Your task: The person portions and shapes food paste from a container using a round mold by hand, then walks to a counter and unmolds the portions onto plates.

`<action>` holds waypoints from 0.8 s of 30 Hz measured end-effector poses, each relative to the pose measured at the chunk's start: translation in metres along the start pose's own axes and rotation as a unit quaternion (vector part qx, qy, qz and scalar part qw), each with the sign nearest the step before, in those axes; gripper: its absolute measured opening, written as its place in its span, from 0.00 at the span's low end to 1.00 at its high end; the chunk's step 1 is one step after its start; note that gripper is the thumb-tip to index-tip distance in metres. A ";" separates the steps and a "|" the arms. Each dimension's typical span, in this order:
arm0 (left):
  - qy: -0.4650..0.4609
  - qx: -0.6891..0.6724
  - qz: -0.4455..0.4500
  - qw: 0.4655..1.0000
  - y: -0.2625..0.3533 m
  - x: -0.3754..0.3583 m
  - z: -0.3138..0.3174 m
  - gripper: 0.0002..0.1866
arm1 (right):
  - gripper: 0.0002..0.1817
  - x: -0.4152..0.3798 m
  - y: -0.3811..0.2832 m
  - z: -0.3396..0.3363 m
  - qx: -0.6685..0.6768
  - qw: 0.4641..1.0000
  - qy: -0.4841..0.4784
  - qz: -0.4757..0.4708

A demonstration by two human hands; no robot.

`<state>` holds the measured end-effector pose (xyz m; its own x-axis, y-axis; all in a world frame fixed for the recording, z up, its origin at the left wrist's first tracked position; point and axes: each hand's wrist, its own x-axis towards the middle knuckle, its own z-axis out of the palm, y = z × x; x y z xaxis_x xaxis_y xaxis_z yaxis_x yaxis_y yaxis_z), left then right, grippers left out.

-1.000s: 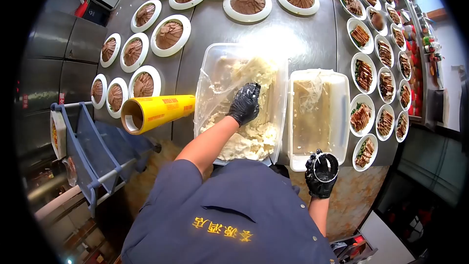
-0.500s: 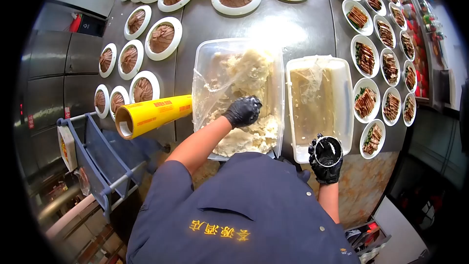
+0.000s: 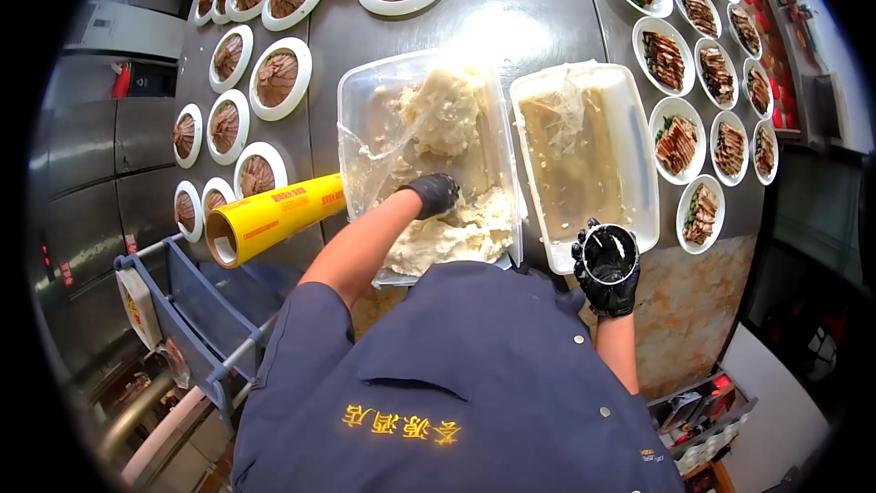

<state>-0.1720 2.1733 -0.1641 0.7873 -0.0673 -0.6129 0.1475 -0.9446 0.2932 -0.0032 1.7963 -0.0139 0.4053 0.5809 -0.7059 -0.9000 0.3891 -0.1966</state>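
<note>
My left hand (image 3: pixel 435 194), in a black glove, reaches into a clear plastic tub (image 3: pixel 351 96). Its fingers look curled, low against a lumpy cream-coloured mash (image 3: pixel 447 233); what they hold is hidden. A taller heap of the same mash fills the tub's far side, with clear film along the left. My right hand (image 3: pixel 613 297), also gloved in black and smeared white, grips a small round cup-like thing (image 3: pixel 589 267) with a pale rim, its opening facing up. It is beside the near right corner of a second tub (image 3: pixel 646 128), which holds film and mash residue.
A yellow roll of wrap (image 3: pixel 274 217) lies against the left of the mash tub. White plates of fanned sliced meat (image 3: pixel 276 79) stand at the left and back, bowls of sliced meat on greens (image 3: pixel 676 144) at the right. A blue-framed cart (image 3: pixel 196 319) is at left.
The view has shifted, so the tubs appear higher and farther left. My left hand has moved lower into the near mash. My right hand still grips the cup-like thing.
</note>
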 end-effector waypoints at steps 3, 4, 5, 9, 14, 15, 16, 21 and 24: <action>0.098 -0.174 -0.099 0.975 -0.045 -0.010 0.014 0.20 | 0.31 -0.001 0.005 0.007 -0.017 1.000 0.006 -0.006; 0.085 -0.186 -0.173 0.963 -0.037 -0.017 0.001 0.19 | 0.30 -0.003 0.004 0.005 -0.019 1.000 0.001 -0.013; 0.073 -0.198 -0.247 0.946 -0.021 -0.031 -0.026 0.18 | 0.30 -0.005 0.003 0.003 -0.021 1.000 -0.004 -0.019; -0.015 -0.149 -0.132 0.980 -0.008 0.002 0.035 0.23 | 0.29 -0.014 -0.006 -0.004 -0.018 0.999 -0.007 -0.047; -0.113 -0.485 -0.159 0.853 0.056 0.028 0.013 0.27 | 0.29 -0.017 -0.013 -0.015 0.002 0.999 0.003 -0.041; -0.135 -0.576 -0.182 0.786 0.054 0.032 0.011 0.28 | 0.29 -0.016 -0.013 -0.015 0.004 0.999 -0.003 -0.043; -0.154 -0.656 -0.210 0.709 0.052 0.037 0.008 0.30 | 0.29 -0.015 -0.012 -0.012 0.006 0.999 -0.014 -0.049; -0.224 -0.762 -0.215 0.568 0.041 0.048 0.027 0.21 | 0.30 -0.017 -0.004 -0.026 0.038 0.999 -0.014 -0.029; -0.263 -0.749 -0.200 0.574 0.041 0.051 0.015 0.14 | 0.30 -0.020 -0.001 -0.032 0.023 0.999 0.002 -0.026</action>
<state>-0.1347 2.1259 -0.1940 0.2787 -0.4012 -0.8725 0.9136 0.3907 0.1122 -0.0153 1.7616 -0.0211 0.4514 0.5564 -0.6976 -0.8689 0.4519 -0.2018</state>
